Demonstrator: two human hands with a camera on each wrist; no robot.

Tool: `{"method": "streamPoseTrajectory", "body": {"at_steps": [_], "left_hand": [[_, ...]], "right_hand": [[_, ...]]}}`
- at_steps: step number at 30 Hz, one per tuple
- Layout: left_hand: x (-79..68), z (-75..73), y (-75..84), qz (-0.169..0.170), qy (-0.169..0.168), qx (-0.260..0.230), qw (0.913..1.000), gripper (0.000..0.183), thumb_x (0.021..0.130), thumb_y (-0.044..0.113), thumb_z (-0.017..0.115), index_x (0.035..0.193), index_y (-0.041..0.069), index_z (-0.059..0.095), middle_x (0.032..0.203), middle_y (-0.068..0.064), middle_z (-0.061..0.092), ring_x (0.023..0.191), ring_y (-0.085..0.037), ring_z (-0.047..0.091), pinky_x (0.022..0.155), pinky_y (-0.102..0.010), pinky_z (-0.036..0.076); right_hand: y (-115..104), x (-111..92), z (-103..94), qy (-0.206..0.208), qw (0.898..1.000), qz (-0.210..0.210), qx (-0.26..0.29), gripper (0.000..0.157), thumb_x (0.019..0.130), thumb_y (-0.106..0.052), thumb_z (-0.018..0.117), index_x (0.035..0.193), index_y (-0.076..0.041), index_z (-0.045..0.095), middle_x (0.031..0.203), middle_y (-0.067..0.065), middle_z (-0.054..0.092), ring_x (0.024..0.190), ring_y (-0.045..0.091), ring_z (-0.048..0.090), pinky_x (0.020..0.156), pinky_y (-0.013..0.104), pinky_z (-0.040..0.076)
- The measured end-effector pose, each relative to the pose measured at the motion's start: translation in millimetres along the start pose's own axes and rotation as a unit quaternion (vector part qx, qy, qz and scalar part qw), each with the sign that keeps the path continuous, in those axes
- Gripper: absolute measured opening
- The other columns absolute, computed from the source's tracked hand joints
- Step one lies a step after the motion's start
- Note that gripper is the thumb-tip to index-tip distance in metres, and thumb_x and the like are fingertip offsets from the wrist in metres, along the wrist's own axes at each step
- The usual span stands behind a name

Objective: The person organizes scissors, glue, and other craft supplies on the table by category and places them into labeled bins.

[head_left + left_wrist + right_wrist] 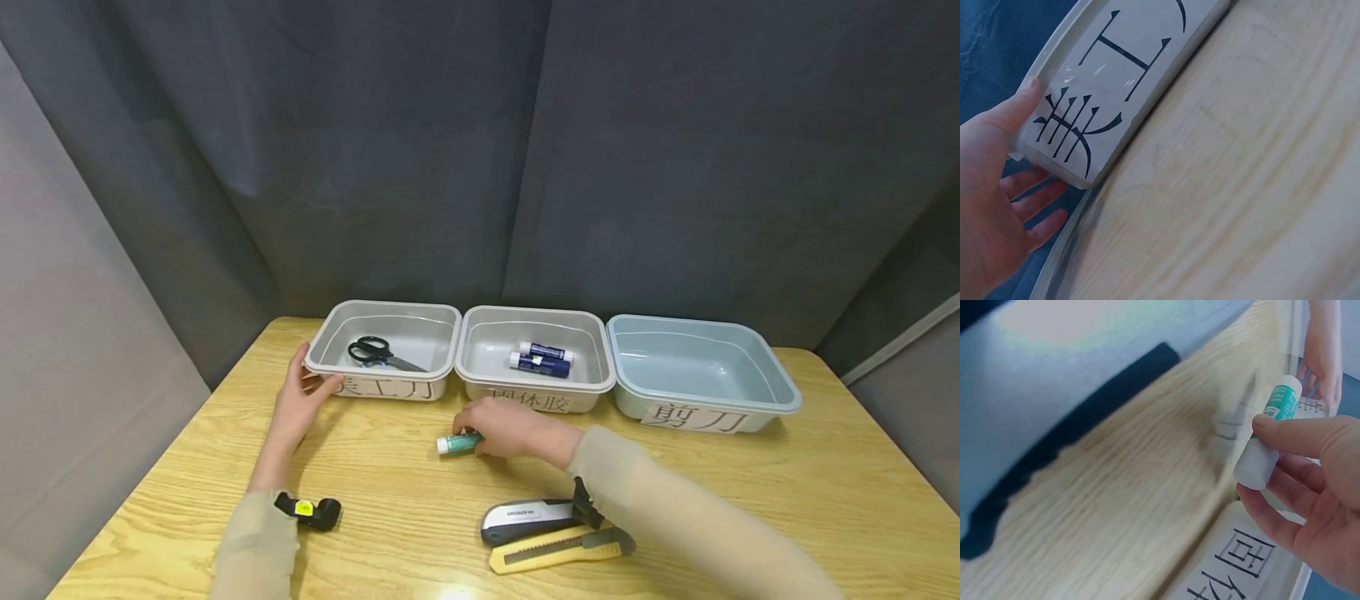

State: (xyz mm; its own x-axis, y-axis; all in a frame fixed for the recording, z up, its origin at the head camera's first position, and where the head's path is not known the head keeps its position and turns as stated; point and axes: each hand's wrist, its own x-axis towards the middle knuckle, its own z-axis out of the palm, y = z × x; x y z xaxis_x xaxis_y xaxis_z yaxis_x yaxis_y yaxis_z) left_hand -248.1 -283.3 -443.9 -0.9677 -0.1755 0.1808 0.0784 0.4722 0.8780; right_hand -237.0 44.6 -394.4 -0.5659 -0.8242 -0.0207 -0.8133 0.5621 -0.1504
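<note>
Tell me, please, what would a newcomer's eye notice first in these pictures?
Probably the three labelled bins come first, lined up along the back of the table. Next is the green glue stick held in the right hand, in front of that row. Then comes the yellow cutter, lying nearer the viewer beside the right sleeve.

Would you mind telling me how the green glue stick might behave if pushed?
The glue stick would probably roll, given its round shape. It seems stiff, unbent in the right hand. Its smooth surface may be slippery.
</note>
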Motion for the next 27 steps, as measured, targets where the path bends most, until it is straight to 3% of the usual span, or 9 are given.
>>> {"method": "streamPoseTrajectory", "body": {"at_steps": [11, 23, 27], "left_hand": [[0.1, -0.5, 1.8, -0.001, 0.0, 0.001, 1.0, 0.085, 0.085, 0.037, 0.062, 0.147, 0.023, 0.006, 0.138, -0.024, 0.035, 0.119, -0.04, 0.042, 0.097, -0.05, 0.037], [-1.3, -0.3, 1.7, -0.001, -0.002, -0.001, 1.0, 0.085, 0.085, 0.036, 0.062, 0.147, 0.022, 0.006, 0.139, -0.024, 0.035, 0.119, -0.04, 0.042, 0.097, -0.051, 0.037], [-0.8, -0.1, 0.9, -0.004, -0.002, 0.0, 1.0, 0.086, 0.085, 0.037, 0.062, 0.147, 0.022, 0.006, 0.139, -0.024, 0.035, 0.119, -0.039, 0.042, 0.097, -0.05, 0.037]], "right_hand": [[4.6, -21.7, -24.6, 0.054, 0.998, -0.001, 0.037, 0.026, 0.075, -0.01, 0.072, 0.099, -0.015, 0.067, 0.091, -0.005, 0.065, 0.081, 0.008, 0.058, 0.075, 0.024, 0.049], [24.6, -44.9, -50.0, 0.138, 0.99, 0.013, 0.012, 0.025, 0.078, -0.004, 0.068, 0.103, -0.008, 0.066, 0.099, 0.002, 0.066, 0.092, 0.014, 0.061, 0.08, 0.029, 0.05], [32.7, -49.4, -52.4, 0.155, 0.988, 0.021, 0.01, 0.026, 0.077, -0.003, 0.069, 0.103, -0.008, 0.066, 0.098, 0.003, 0.063, 0.089, 0.015, 0.059, 0.078, 0.03, 0.05]]}}
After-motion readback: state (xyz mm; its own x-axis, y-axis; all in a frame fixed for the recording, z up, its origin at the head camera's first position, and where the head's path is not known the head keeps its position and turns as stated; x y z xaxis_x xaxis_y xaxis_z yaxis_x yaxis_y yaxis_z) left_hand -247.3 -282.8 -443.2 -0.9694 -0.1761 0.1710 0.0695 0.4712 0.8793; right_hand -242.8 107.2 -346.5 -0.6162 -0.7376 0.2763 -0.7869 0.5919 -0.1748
